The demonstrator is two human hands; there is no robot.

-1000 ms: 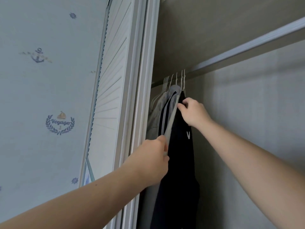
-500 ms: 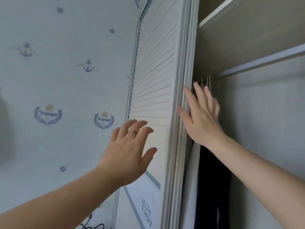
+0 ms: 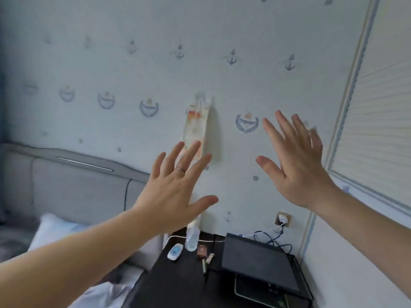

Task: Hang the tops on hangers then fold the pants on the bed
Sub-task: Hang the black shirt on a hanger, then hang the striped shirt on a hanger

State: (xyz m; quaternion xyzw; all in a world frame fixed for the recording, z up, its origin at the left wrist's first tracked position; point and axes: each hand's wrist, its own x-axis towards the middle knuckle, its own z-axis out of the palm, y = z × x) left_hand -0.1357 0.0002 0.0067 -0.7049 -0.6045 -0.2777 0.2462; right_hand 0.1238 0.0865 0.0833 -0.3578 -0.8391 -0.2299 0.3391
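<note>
Left hand (image 3: pixel 171 192) and right hand (image 3: pixel 298 170) are raised before the wallpapered wall (image 3: pixel 155 63), fingers spread, each grip wide, holding nothing. Ring (image 3: pixel 180 170) on left hand. Bed (image 3: pixel 66 190) lower left, under left forearm, with white pillow (image 3: pixel 55 230). Dark bench (image 3: pixel 178 281) just beside bed carries bottle (image 3: pixel 191 237) and black box (image 3: pixel 255 261).
</note>
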